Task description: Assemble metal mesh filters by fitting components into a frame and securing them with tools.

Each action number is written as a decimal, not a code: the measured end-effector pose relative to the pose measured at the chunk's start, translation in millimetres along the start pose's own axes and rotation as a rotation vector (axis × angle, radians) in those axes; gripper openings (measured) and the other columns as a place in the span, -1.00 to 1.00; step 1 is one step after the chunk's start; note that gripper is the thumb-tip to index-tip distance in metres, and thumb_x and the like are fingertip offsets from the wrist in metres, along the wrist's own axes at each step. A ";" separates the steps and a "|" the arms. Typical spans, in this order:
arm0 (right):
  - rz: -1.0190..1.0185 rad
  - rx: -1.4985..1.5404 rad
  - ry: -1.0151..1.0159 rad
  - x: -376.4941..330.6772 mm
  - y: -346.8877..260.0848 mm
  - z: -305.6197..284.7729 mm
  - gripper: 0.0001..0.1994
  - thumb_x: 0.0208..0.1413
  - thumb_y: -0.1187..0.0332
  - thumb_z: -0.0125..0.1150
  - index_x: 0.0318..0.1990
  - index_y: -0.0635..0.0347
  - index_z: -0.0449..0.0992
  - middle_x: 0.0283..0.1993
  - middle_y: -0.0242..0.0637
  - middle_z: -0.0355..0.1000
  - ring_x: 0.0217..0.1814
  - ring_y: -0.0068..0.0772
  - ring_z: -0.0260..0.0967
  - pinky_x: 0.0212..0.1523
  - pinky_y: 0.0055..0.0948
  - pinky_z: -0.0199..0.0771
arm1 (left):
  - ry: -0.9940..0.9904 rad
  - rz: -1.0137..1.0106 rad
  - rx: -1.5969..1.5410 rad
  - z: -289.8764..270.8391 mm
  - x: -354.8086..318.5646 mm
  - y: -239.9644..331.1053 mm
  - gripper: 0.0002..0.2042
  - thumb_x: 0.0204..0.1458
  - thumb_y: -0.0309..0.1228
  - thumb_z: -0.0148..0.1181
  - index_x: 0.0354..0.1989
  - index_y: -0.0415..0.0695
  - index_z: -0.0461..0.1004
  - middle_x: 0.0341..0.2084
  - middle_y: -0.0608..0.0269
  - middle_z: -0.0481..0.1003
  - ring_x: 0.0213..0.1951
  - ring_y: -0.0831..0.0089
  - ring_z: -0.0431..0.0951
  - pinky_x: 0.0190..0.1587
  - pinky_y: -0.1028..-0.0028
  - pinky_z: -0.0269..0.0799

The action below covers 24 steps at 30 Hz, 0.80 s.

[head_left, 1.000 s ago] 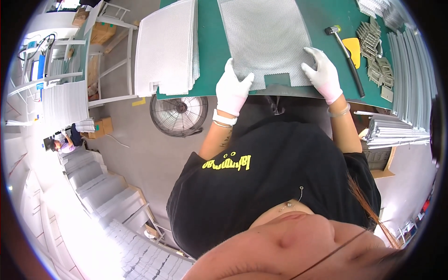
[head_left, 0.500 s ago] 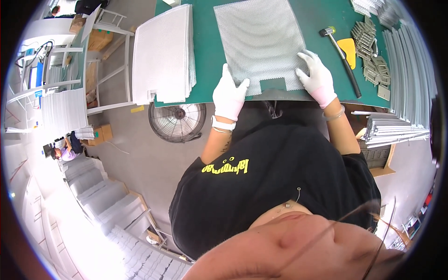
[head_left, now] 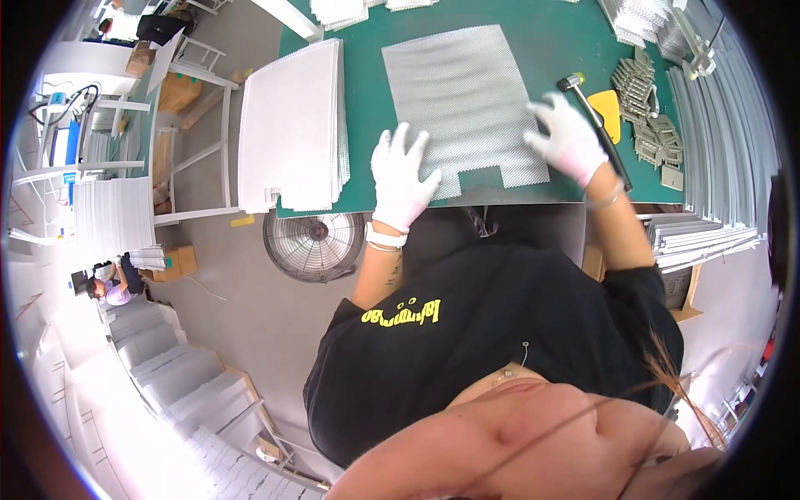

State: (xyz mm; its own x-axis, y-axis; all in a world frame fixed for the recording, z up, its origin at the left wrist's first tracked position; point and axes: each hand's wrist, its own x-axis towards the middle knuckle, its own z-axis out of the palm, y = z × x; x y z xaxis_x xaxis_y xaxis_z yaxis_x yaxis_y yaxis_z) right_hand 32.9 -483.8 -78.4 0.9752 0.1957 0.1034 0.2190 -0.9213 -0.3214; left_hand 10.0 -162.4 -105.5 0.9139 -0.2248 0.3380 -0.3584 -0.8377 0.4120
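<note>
- Mesh sheet: lies flat on the green table, between the hands, its notched edge toward the person.
- Left hand: white-gloved, fingers spread apart, at the sheet's left edge; contact cannot be told.
- Right hand: gloved likewise, fingers apart, slightly blurred, at the right edge; contact likewise uncertain.
- Left: stack of sheets.
- Right: hammer, yellow flat piece, metal pieces.

White gloves cover both hands, with a white wristband and black, yellow-lettered T-shirt also worn.
</note>
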 end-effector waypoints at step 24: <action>0.442 -0.157 0.496 182.4 6.3 -197.6 -0.38 0.06 0.00 0.25 0.13 0.33 0.47 0.04 0.16 0.49 0.09 0.20 0.45 0.12 -0.10 0.43 | 0.009 -0.073 -0.035 -39.8 -32.5 9.1 -0.41 -0.06 -0.32 0.33 0.19 -0.23 0.37 0.32 -0.23 0.15 0.36 -0.21 0.09 0.37 -0.05 -0.01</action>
State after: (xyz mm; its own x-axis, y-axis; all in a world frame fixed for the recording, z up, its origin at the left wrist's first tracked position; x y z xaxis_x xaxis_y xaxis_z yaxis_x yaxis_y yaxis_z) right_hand 205.8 -520.3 124.4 0.8337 -0.3527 0.4249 -0.2404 -0.9246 -0.2956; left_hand -30.6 -142.9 -79.0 0.9362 -0.1595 0.3132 -0.2977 -0.8335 0.4654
